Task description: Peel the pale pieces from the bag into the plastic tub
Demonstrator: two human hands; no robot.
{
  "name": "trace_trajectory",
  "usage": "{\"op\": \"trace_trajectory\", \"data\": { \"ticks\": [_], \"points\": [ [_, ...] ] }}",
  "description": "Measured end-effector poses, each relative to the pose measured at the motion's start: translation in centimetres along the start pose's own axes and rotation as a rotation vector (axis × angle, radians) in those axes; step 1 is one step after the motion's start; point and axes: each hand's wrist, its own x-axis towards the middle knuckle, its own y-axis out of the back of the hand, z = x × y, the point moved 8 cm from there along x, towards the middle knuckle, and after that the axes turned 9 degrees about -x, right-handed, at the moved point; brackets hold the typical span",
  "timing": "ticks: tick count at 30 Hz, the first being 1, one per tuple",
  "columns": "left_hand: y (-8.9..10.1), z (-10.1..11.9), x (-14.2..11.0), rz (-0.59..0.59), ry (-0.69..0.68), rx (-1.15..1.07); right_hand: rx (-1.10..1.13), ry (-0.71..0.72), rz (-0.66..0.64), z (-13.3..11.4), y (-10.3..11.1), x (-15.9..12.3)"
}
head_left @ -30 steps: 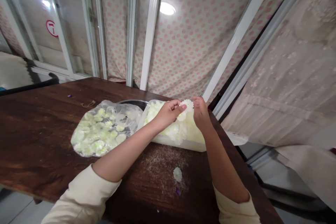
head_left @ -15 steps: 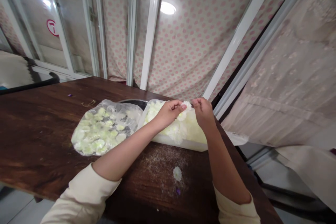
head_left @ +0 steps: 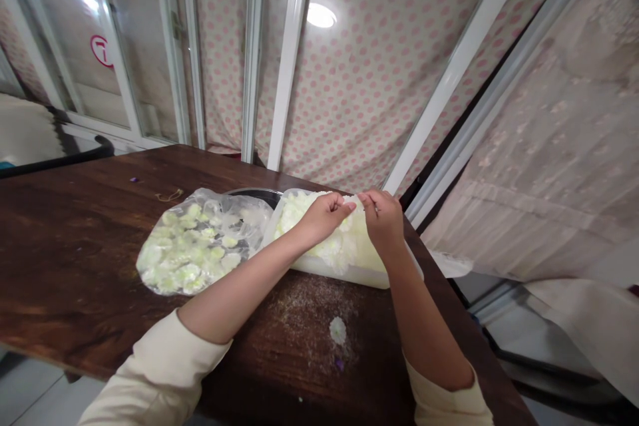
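Over a whitish plastic tray point(head_left: 367, 277), my left hand point(head_left: 327, 216) pinches a white flower head point(head_left: 354, 200), mostly hidden by the fingers. My right hand point(head_left: 385, 218) is close beside it, thumb and fingertips pressed together near the flower's edge; what they grip is too small to make out. Pale yellow-white flower heads point(head_left: 335, 253) are heaped in the tray's left and middle part, below my hands. Left of the tray lies a clear plastic bag point(head_left: 257, 216) with many similar flower heads inside.
On the dark wooden table point(head_left: 74, 246), a single white flower head point(head_left: 337, 331) lies in front of the tray among scattered pale specks, with a purple bit point(head_left: 339, 364) nearby. Behind the bag shows a round metal rim point(head_left: 262, 194). A string loop point(head_left: 170, 196) lies farther left.
My right hand has moved left and closed in on the flower at my left fingertips. The flower, plainer to see before, is now largely covered.
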Motion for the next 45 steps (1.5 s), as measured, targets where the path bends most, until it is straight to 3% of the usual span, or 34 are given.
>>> {"op": "trace_trajectory", "data": {
  "ticks": [5,8,10,12,14,20,23,26,29,34,40,45],
  "points": [
    [0.1,0.3,-0.1,-0.002,0.028,-0.062,-0.124,-0.183,0.028,3.3,-0.3,-0.2],
    [0.0,0.6,-0.1,-0.024,0.017,-0.088,0.154,-0.187,-0.028,3.3,-1.1,-0.2],
    [0.0,0.6,-0.1,-0.029,0.009,-0.088,0.381,-0.162,-0.099,2.2,-1.6,-0.2],
    [0.0,0.6,-0.1,-0.031,0.006,-0.088,0.445,-0.111,-0.190,0.8,-2.0,-0.2],
    [0.0,0.5,-0.1,-0.028,0.010,-0.095,0.420,-0.105,-0.182,0.5,-1.6,-0.1],
    [0.3,0.6,-0.1,0.031,0.012,-0.140,0.083,-0.243,-0.018,3.5,-0.8,-0.3],
    [0.7,0.7,0.0,0.078,-0.037,-0.152,0.293,-0.196,-0.136,2.2,-1.8,-0.3],
    [1.0,1.0,0.0,0.109,-0.088,-0.139,0.551,-0.147,-0.390,-0.6,-3.4,-0.8],
    [1.1,0.9,0.0,0.132,-0.090,-0.166,0.654,-0.133,-0.417,-1.9,-3.4,-1.0],
    [0.0,-0.4,0.1,0.000,0.077,-0.117,0.448,-0.134,-0.219,-1.0,-1.9,-0.7],
    [-0.3,-0.3,0.3,-0.034,-0.014,0.002,0.009,-0.031,-0.103,-1.5,-0.7,-0.6],
    [-0.2,-0.1,0.2,-0.015,-0.057,0.031,-0.152,-0.159,-0.031,1.4,-0.9,-0.6]
  ]
}}
